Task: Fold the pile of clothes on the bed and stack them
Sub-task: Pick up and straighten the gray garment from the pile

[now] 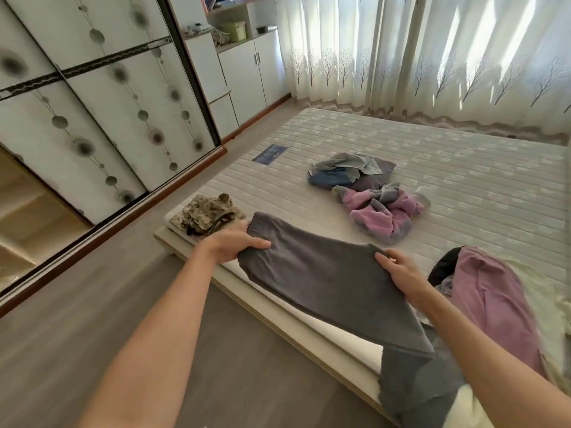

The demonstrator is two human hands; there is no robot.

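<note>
Left hand [235, 244] grips the cuff end of the gray pants [327, 282], fingers curled round it. Right hand [401, 270] pinches the top edge w/ bent fingers. Pants hang over the bed [463, 168] edge. Camo clothes [207, 216] sit near the left hand; pink-gray pile [383, 211] & blue-gray pile [349, 169] lie farther back.

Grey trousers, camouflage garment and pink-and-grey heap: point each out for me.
Grey trousers [324, 282], head view, middle of the leg.
Camouflage garment [205, 216], head view, its centre.
Pink-and-grey heap [383, 211], head view, pink fabric.
</note>
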